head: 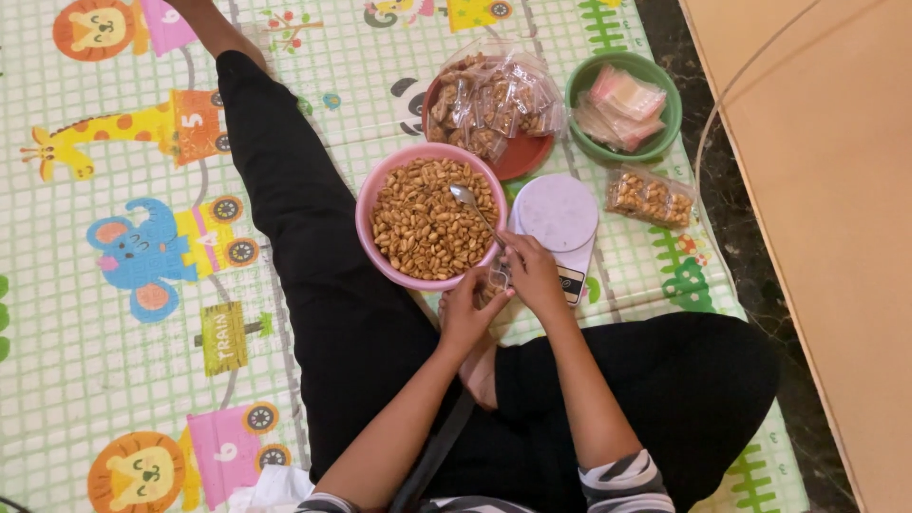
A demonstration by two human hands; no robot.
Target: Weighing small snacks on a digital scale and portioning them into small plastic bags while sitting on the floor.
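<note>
A small clear bag point(495, 281) is pinched open by the left hand point(467, 309) beside the pink bowl point(372, 195) of peanuts point(423, 223) — the spoon point(472, 204) is gripped by the right hand point(534, 275) for filling.

1. At frame centre, the left hand point(467, 312) and right hand point(533, 275) pinch a small clear bag point(495, 280) between them.
2. A spoon point(472, 207) rests in the pink bowl point(372, 186) of peanuts point(423, 223) just above.
3. To its right lies a white scale point(557, 214).
4. Upper right: a red plate point(528, 157) of filled bags, a green bowl point(670, 122) and one filled bag point(649, 196).
</note>
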